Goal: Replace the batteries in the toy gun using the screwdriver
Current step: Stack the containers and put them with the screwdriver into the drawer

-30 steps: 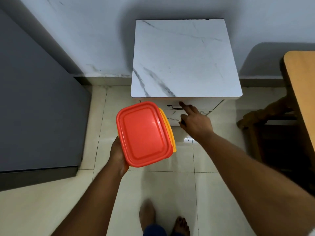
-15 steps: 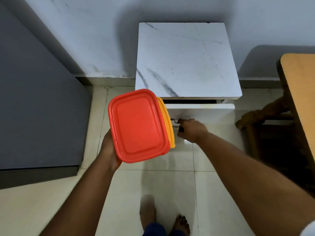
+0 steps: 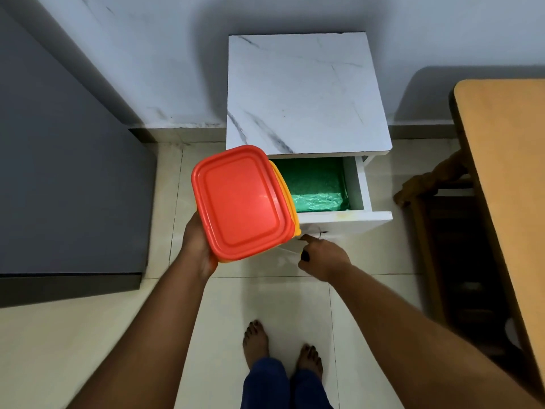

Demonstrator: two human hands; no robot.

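My left hand [image 3: 197, 243] grips a yellow plastic box with an orange-red lid [image 3: 240, 200] from below, holding it tilted above the floor in front of the cabinet. My right hand [image 3: 321, 256] is at the dark handle [image 3: 323, 232] on the front of the open top drawer [image 3: 358, 188], fingers curled toward it. The drawer belongs to a small white marble-patterned cabinet [image 3: 306, 93] and has a green plastic lining [image 3: 315, 184]. No toy gun, batteries or screwdriver are in sight; the box's contents are hidden by its lid.
A dark grey cabinet [image 3: 65, 172] stands at the left. At the right are a wooden table [image 3: 507, 160] and a dark wooden chair [image 3: 436, 184]. My bare feet [image 3: 283, 346] stand on the beige tiled floor.
My right hand has pulled the top drawer out toward me, exposing the green lining. My left hand has kept the box raised, shifting slightly.
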